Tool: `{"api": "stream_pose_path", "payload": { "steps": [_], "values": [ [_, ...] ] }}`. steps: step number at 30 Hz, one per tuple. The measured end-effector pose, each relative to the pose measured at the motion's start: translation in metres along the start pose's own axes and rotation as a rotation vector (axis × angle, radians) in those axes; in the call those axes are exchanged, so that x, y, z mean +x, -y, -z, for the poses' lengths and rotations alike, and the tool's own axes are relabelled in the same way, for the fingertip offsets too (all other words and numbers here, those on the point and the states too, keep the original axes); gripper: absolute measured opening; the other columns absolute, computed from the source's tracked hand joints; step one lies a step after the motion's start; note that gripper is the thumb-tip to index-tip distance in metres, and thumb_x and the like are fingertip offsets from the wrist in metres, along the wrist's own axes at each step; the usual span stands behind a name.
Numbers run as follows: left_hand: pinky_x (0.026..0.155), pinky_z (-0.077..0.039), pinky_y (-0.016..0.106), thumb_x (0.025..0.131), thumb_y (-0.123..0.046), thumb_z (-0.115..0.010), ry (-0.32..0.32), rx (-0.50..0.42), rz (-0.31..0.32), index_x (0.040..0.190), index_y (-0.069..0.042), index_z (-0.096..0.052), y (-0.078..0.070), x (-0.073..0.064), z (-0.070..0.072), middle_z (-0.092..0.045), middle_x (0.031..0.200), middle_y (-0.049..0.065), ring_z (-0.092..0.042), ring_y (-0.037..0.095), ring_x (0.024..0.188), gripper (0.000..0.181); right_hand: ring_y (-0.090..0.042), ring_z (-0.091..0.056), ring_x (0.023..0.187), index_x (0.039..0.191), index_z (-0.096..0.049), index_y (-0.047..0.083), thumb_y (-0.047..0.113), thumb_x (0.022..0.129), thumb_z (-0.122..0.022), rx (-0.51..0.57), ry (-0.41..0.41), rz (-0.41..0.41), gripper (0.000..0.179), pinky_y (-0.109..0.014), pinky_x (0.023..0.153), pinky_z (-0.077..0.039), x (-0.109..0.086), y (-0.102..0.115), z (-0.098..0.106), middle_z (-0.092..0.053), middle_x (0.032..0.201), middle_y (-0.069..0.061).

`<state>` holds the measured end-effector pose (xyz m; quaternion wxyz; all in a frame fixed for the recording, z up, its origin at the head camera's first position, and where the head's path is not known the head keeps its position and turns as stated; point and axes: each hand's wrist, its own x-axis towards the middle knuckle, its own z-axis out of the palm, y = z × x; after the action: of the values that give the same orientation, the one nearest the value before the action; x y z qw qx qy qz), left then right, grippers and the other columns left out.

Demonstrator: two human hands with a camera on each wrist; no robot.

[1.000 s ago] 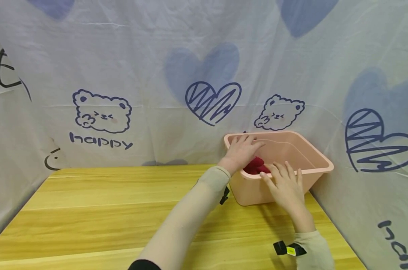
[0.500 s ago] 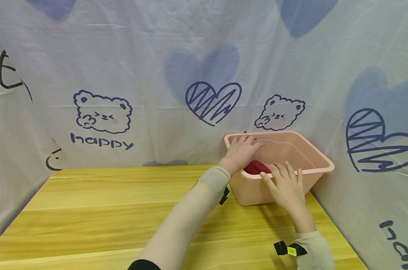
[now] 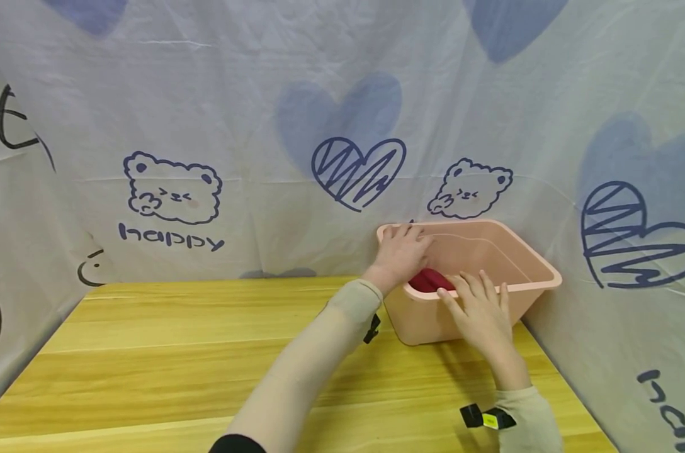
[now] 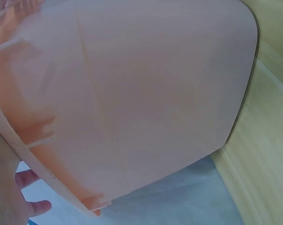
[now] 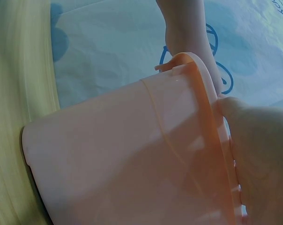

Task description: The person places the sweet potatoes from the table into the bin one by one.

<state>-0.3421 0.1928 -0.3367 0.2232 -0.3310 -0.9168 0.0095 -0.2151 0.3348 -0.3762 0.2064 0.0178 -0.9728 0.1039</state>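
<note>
A pink plastic bin (image 3: 441, 321) stands on the table in the head view, and a dark red cloth-like item (image 3: 429, 280) lies inside its near left corner. My left hand (image 3: 400, 255) reaches over the bin's left rim, its fingers toward the back left corner. In the left wrist view two fingertips (image 4: 38, 208) show past the rim. Over the front rim lies my right hand (image 3: 483, 314), fingers spread and fairly straight. The right wrist view shows this hand (image 5: 261, 154) at the rim, most fingers hidden behind it. Part of the red item is hidden by the left hand and the rim.
The wooden table (image 3: 178, 352) extends to the left of the bin. A white cloth backdrop (image 3: 252, 126) with hearts and bear drawings hangs behind the table and along its sides, close to the bin's back and right.
The red item sits a little lower and looks smoother than a second ago. My left hand has shifted slightly left, with its thumb drawn in. My right hand stays in place.
</note>
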Motion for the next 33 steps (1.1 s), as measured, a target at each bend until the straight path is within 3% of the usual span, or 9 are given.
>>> {"api": "stream_pose_path", "payload": {
  "steps": [8,14,22,30,33],
  "values": [
    [0.100,-0.027,0.050,0.087,-0.060,-0.034,0.019,0.003,0.053,0.129,-0.038,-0.041,0.001,-0.003,0.004,-0.039,0.136,-0.005,-0.033,0.021,0.126,0.048,-0.041,-0.017,0.133,0.131,-0.042,0.017,0.057,0.091,-0.027,-0.006,0.009,-0.007,0.058,-0.063,0.103,0.002,0.000,0.000,0.001,-0.037,0.138,-0.013],
    [0.105,-0.021,0.050,0.087,-0.064,-0.028,0.054,-0.027,0.059,0.134,-0.039,-0.035,0.005,-0.007,0.008,-0.033,0.142,-0.003,-0.027,0.024,0.132,0.053,-0.041,-0.016,0.133,0.131,-0.042,0.017,0.057,0.091,-0.027,-0.004,0.016,-0.013,0.058,-0.064,0.103,0.001,-0.001,0.001,0.002,-0.036,0.138,-0.013],
    [0.104,-0.022,0.049,0.086,-0.067,-0.015,0.001,-0.062,0.040,0.132,-0.038,-0.036,0.016,-0.019,0.010,-0.034,0.142,-0.003,-0.030,0.024,0.130,0.059,-0.042,-0.017,0.132,0.130,-0.042,0.017,0.056,0.091,-0.027,0.004,0.008,-0.004,0.057,-0.064,0.103,0.002,0.000,0.001,0.001,-0.037,0.138,-0.014],
    [0.107,-0.015,0.055,0.087,-0.063,-0.026,-0.039,-0.101,0.005,0.133,-0.035,-0.037,0.029,-0.037,0.013,-0.034,0.142,-0.001,-0.028,0.024,0.132,0.055,-0.042,-0.017,0.133,0.130,-0.042,0.017,0.056,0.091,-0.028,0.009,0.010,-0.007,0.058,-0.064,0.102,0.002,0.000,0.002,0.001,-0.037,0.138,-0.013],
    [0.107,-0.013,0.056,0.088,-0.063,-0.025,-0.046,-0.087,-0.007,0.134,-0.034,-0.037,0.034,-0.044,0.014,-0.034,0.142,-0.002,-0.027,0.024,0.133,0.056,-0.041,-0.017,0.133,0.130,-0.043,0.017,0.057,0.091,-0.028,0.007,0.008,-0.010,0.058,-0.064,0.102,0.002,0.000,0.002,0.001,-0.037,0.138,-0.013]
  ]
}}
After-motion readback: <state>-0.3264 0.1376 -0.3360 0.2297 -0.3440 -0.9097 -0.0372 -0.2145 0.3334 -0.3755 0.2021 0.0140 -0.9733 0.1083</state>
